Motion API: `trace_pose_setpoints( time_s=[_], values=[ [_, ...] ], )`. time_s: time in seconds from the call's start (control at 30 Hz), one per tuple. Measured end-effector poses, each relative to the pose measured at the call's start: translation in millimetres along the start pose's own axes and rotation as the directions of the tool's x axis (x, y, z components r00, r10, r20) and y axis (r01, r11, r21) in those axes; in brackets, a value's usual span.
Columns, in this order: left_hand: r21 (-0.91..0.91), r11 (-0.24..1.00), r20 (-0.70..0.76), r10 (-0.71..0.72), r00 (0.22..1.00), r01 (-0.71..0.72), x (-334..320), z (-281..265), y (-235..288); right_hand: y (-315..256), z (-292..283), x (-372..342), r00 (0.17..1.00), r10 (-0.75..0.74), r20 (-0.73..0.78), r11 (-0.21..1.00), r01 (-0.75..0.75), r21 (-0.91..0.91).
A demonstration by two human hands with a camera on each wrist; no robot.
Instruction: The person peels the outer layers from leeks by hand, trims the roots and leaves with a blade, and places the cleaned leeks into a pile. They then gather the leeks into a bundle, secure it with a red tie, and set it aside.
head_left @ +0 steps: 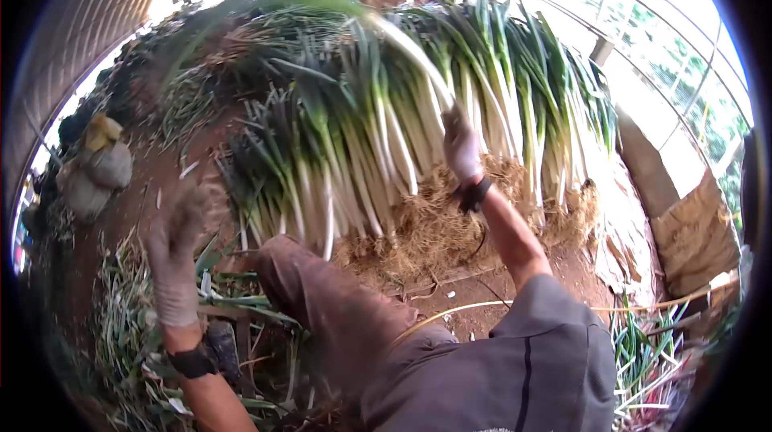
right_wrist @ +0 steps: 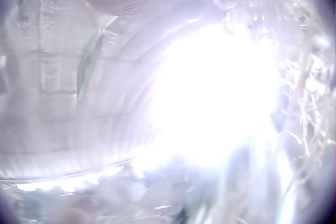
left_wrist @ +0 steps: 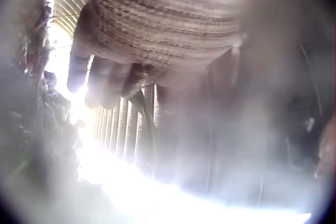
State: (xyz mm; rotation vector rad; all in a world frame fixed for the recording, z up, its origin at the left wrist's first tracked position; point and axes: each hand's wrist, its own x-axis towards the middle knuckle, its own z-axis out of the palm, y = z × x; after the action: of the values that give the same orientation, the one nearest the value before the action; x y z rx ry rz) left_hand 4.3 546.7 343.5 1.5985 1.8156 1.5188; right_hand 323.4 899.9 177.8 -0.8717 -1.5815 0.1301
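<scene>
My gloved right hand [head_left: 462, 147] grips one long green onion [head_left: 414, 50] near the lower end of its white stalk. Its blurred green leaves sweep up and to the left across the head view. Below it lies a wide row of green onions [head_left: 386, 126], white stalks toward me, with a tangle of dry roots [head_left: 434, 223] at the near ends. At the left, my gloved left hand [head_left: 173, 259] is raised over the dirt floor with its fingers loosely extended, holding nothing visible. In the left wrist view its fingers [left_wrist: 105, 85] hang apart; glare washes out much of the right wrist view.
Stripped leaves [head_left: 133, 327] litter the ground at the near left, more at the lower right. A bent knee [head_left: 322, 287] sits between the arms. Pale sacks [head_left: 96, 171] stand at the left, and a low wall [head_left: 647, 159] borders the right side.
</scene>
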Motion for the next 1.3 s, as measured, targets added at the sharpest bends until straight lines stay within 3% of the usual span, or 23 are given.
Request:
trace_pose_setpoints(
  time_s=[0.1, 0.23, 0.3, 0.33, 0.37, 0.4, 0.43, 0.5, 0.53, 0.6, 0.67, 0.7, 0.73, 0.77, 0.8, 0.83, 0.87, 0.93, 0.97, 1.1, 1.2, 1.27, 1.3],
  values=[
    [-0.289, 0.928, -0.121, -0.278, 0.953, 0.234, -43.1, -2.0, -115.4, 127.2, -41.2, 56.5, 0.992, 0.098, -0.084, 0.872, -0.126, -0.474],
    [0.130, 0.758, -0.313, -0.581, 0.751, 0.640, -180.1, -54.0, -253.0, 177.2, -84.9, 56.8, 0.861, 0.471, -0.190, 0.461, -0.425, -0.779],
    [0.040, 0.569, -0.459, -0.720, 0.521, 0.822, -268.8, -85.9, -294.7, 165.4, -83.7, 31.2, 0.914, 0.342, -0.218, 0.484, -0.370, -0.793],
    [0.290, 0.508, -0.516, -0.631, 0.580, 0.811, -313.8, -98.7, -304.8, 162.2, -77.0, 14.3, 0.945, 0.246, -0.216, 0.517, -0.316, -0.795],
    [0.106, 0.478, -0.463, -0.753, 0.468, 0.872, -347.9, -114.2, -276.1, 147.8, -69.0, -2.6, 0.964, 0.186, -0.189, 0.588, -0.263, -0.765],
    [-0.080, 0.409, -0.384, -0.854, 0.351, 0.909, -377.5, -125.5, -241.7, 112.8, -55.9, -11.8, 0.932, 0.319, -0.170, 0.615, -0.341, -0.711],
    [-0.325, 0.338, -0.387, -0.900, 0.202, 0.883, -397.3, -136.1, -255.9, 118.5, -34.5, -28.4, 0.972, 0.205, -0.117, 0.717, -0.230, -0.658],
    [-0.760, 0.171, -0.315, -0.941, -0.125, 0.627, -447.4, -174.7, -291.7, 84.3, 13.4, -52.2, 1.000, 0.011, -0.005, 0.856, -0.012, -0.516],
    [-0.674, 0.241, -0.404, -0.912, -0.075, 0.699, -460.2, -189.7, -269.0, 30.2, 39.3, -56.9, 0.981, 0.165, 0.098, 0.894, -0.107, -0.434],
    [-0.058, 0.344, -0.651, -0.725, 0.226, 0.937, -499.7, -219.0, -224.0, -49.2, 94.6, -83.6, 0.963, -0.085, 0.256, 0.994, 0.064, 0.089],
    [0.360, 0.156, -0.747, -0.543, 0.384, 0.920, -528.7, -223.8, -144.2, -164.0, 121.3, -125.9, 0.767, -0.204, 0.608, 0.916, -0.069, 0.394],
    [0.455, 0.042, -0.770, -0.483, 0.417, 0.889, -534.6, -220.5, -112.9, -202.5, 132.0, -157.5, 0.570, -0.388, 0.724, 0.868, -0.038, 0.495],
    [0.499, -0.046, -0.789, -0.438, 0.432, 0.865, -510.9, -209.3, -74.7, -233.3, 142.0, -199.4, 0.432, -0.575, 0.695, 0.728, -0.117, 0.675],
    [0.512, -0.196, -0.821, -0.399, 0.409, 0.836, -535.7, -213.9, -62.4, -269.0, 136.7, -228.2, 0.054, -0.667, 0.743, 0.736, -0.108, 0.668],
    [0.431, -0.207, -0.861, -0.385, 0.332, 0.878, -530.0, -201.8, -39.6, -286.5, 133.8, -274.1, -0.078, -0.694, 0.716, 0.717, -0.174, 0.675],
    [0.339, -0.183, -0.885, -0.396, 0.246, 0.923, -550.7, -194.3, -30.6, -306.7, 124.4, -301.1, -0.362, -0.636, 0.681, 0.753, -0.098, 0.651],
    [0.334, -0.189, -0.893, -0.377, 0.246, 0.923, -589.6, -188.3, -27.8, -327.1, 115.8, -328.1, -0.616, -0.525, 0.588, 0.752, -0.011, 0.659],
    [0.151, -0.220, -0.895, -0.445, 0.039, 0.964, -626.7, -157.4, -25.5, -336.9, 102.7, -383.6, -0.777, -0.425, 0.465, 0.703, 0.040, 0.710],
    [0.114, -0.184, -0.871, -0.492, 0.009, 0.976, -633.6, -143.4, -23.2, -338.3, 97.5, -409.7, -0.838, -0.381, 0.391, 0.687, 0.027, 0.726],
    [0.091, -0.153, -0.759, -0.651, -0.031, 0.984, -623.3, -97.1, -25.1, -338.4, 74.5, -467.0, -0.899, -0.414, 0.143, 0.662, -0.189, 0.725],
    [0.120, -0.118, -0.681, -0.732, -0.004, 0.986, -581.8, -98.1, -33.9, -371.6, 95.5, -466.4, -0.666, -0.618, 0.418, 0.706, -0.236, 0.668],
    [0.102, -0.153, -0.607, -0.793, -0.060, 0.983, -564.2, -118.5, -55.5, -398.4, 128.3, -456.3, -0.404, -0.578, 0.709, 0.811, -0.192, 0.552],
    [0.134, -0.117, -0.597, -0.802, -0.014, 0.984, -553.0, -120.3, -68.3, -406.0, 150.4, -455.7, -0.354, -0.591, 0.725, 0.799, -0.131, 0.588]
  ],
)
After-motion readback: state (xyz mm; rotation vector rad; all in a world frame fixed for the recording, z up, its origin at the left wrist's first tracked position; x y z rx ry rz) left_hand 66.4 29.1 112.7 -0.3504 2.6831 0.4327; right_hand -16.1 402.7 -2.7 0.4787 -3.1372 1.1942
